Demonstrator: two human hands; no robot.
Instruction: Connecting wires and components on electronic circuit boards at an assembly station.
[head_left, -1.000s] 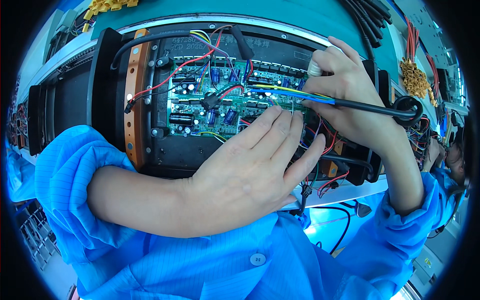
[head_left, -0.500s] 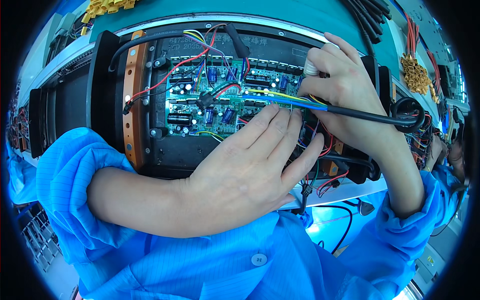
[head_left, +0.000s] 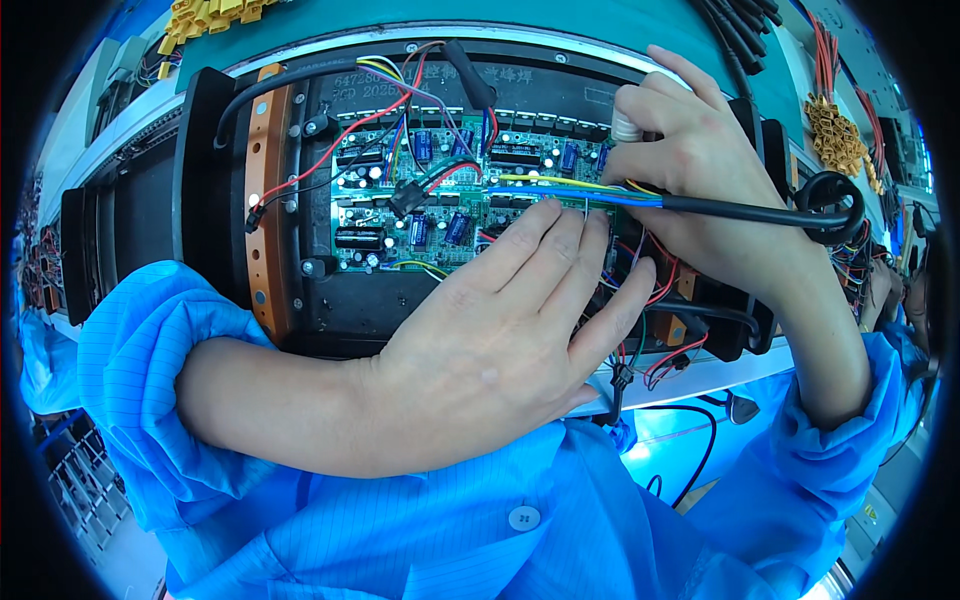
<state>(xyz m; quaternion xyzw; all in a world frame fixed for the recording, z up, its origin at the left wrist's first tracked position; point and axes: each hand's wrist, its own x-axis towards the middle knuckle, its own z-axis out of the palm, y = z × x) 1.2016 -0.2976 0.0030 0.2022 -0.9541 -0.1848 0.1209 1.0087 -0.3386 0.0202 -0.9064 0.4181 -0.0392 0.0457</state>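
My left hand (head_left: 500,320) lies across the lower right of a green circuit board (head_left: 350,215), palm down with its fingers stretched out. The fingertips rest at the board beside a thin upright wire. My right hand (head_left: 690,170) is over the board's right end, with curled fingers and a white cover on one finger. Its fingertips are pressed together near yellow and blue wires (head_left: 575,190); what they hold is hidden. These wires run from a black cable (head_left: 740,217) that crosses over my right hand and ends in a loop at the right.
A black fixture (head_left: 330,300) with an orange bar (head_left: 267,220) holds the board. Loose red and black leads with a black connector (head_left: 408,198) cross it. Yellow connectors (head_left: 838,140) and black tubes (head_left: 738,40) lie beyond. Another person's hand (head_left: 880,290) shows at the far right.
Both hands stay at nearly the same spots on the board. The black cable and its loop have shifted slightly right, along with my right forearm.
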